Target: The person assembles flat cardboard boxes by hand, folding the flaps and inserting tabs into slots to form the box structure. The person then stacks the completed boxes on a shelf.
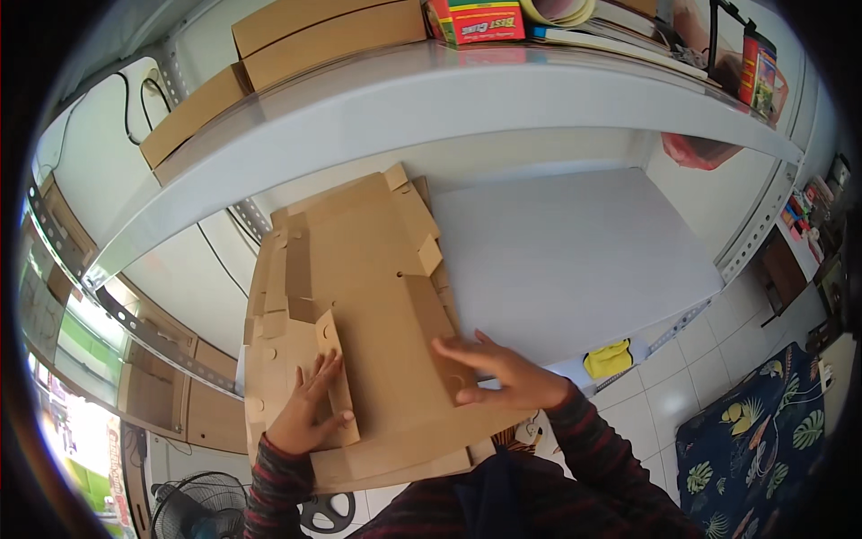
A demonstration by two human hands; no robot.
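Flat on the shelf in front of me lies an unfolded brown cardboard box blank (368, 350), on top of what looks like more cardboard sheets. Its two long side flaps stand partly raised. My left hand (310, 406) rests by the left flap (327, 334), fingers stretched out and thumb spread along it. On the other side, my right hand (514, 375) is at the right flap (429, 310), with its fingers extended and thumb apart. The fingertips reach over that flap's edge; firm contact is hard to make out. Neither hand grips anything.
An upper white shelf (503, 99) crosses above, holding cardboard boxes (332, 43), a red and green carton (476, 20) and papers. Right of the blank is a grey shelf surface (575, 260). A yellow cloth (609, 359) sits lower down. A black fan (197, 510) stands lower left.
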